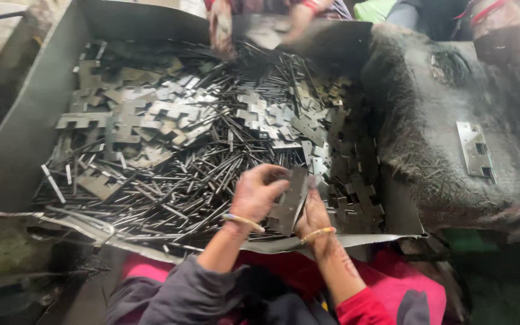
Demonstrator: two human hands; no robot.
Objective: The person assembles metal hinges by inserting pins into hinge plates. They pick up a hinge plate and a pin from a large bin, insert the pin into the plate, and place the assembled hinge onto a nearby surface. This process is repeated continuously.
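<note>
Flat notched metal hinge plate (291, 198)

Metal tray (25, 138) in front of the person, holding pins (170, 186) with notched plates (151, 117) lying on them. Both hands at its near edge: left hand (257, 194) and right hand (313, 213) on one hinge plate (291, 201). Right of the tray, a padded block (428, 138) with another hinge plate (475, 149) on top.

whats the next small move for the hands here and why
Probably a pin comes next: both hands, left hand and right hand, grip a notched metal plate above the tray, and loose pins lie just below.
</note>
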